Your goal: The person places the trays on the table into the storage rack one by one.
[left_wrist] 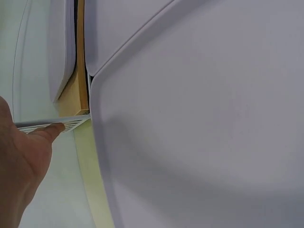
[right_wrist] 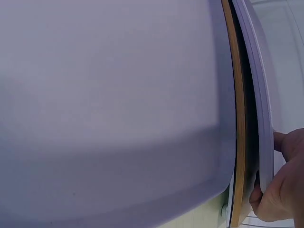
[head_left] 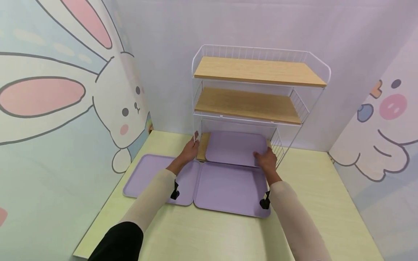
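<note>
— Head view first: where are the person's hands?

— Both are at the bottom level of the white wire rack (head_left: 261,54). The right hand (head_left: 267,159) grips the near right corner of the purple tray (head_left: 235,146) that lies on the rack's lowest wooden shelf (head_left: 203,146). The right wrist view shows the thumb and curled fingers pinching that tray's rim.

— And the left hand?

— The left hand (head_left: 189,151) is on the rack's front left post (head_left: 197,137). In the left wrist view a fingertip touches the white wire, but whether the fingers close around it cannot be told.

— So which step does this look like?

— Judging by the pose, the tray is being handled on the bottom shelf while the other hand steadies the rack. Whether it is going in or coming out cannot be read from one moment.

— What would the next move call for?

— Probably keeping the tray level and sliding it straight, so its rim clears the wire sides, with the rack held firm.

— Anything else nearby?

— Two more purple trays lie flat on the pale green table (head_left: 310,203): the middle tray (head_left: 228,190) just in front of the rack and the left tray (head_left: 148,175) beside it. The two upper shelves (head_left: 258,70) hold nothing visible.
</note>
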Available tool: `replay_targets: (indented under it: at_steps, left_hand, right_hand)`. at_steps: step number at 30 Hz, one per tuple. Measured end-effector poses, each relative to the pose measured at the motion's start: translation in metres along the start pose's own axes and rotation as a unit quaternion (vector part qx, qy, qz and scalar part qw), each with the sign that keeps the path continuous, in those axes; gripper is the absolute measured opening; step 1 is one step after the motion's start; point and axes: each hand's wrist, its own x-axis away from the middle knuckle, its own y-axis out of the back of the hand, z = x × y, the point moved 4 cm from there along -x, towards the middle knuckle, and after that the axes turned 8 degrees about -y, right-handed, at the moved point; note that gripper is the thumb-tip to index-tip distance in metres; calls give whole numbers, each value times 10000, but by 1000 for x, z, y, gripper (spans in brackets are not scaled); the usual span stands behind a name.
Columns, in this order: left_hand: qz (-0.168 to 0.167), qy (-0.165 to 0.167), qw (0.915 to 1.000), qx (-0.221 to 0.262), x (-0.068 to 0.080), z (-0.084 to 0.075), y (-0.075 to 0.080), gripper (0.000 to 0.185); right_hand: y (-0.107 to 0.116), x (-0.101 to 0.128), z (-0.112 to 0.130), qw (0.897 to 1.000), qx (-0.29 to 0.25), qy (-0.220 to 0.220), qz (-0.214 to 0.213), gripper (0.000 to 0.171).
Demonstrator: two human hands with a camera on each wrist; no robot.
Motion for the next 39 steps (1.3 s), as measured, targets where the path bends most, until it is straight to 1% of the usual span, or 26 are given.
replay_targets:
  at_steps: [2, 3, 7, 12, 17, 25, 29, 33, 34, 37, 39]
  left_hand:
    - [12, 4, 10000, -20, 0, 0, 0, 64]
    - [17, 0, 10000, -35, 0, 0, 0, 64]
    - [-3, -3, 10000, -71, 0, 0, 1, 63]
    - [19, -27, 10000, -63, 0, 0, 0, 63]
    - [56, -94, 9999, -21, -1, -2, 0, 64]
    - [60, -61, 10000, 39, 2, -1, 1, 64]
    - [99, -57, 9999, 92, 4, -4, 2, 65]
    - [156, -88, 9998, 70, 4, -3, 1, 65]
    - [161, -98, 9998, 55, 4, -2, 1, 65]
    - [149, -123, 9998, 13, 4, -3, 1, 65]
    - [132, -119, 9998, -7, 4, -3, 1, 65]
  right_hand:
    - [6, 15, 11, 9997, 213, -10, -125, 90]
    - [9, 22, 17, 9995, 298, -59, -102, 89]
    - [10, 35, 24, 9973, 669, -204, -220, 82]
    - [5, 36, 23, 9975, 648, -143, -238, 73]
    - [4, 37, 22, 9953, 939, 142, -210, 70]
    - [3, 39, 19, 9925, 1194, 245, 51, 63]
    - [6, 45, 21, 9902, 1338, 406, 36, 63]
    - [9, 50, 20, 9918, 1113, 622, -47, 64]
    - [9, 49, 19, 9929, 967, 685, -73, 65]
    - [9, 45, 11, 9934, 597, 943, -245, 69]
    - [5, 34, 0, 9918, 355, 1169, -374, 71]
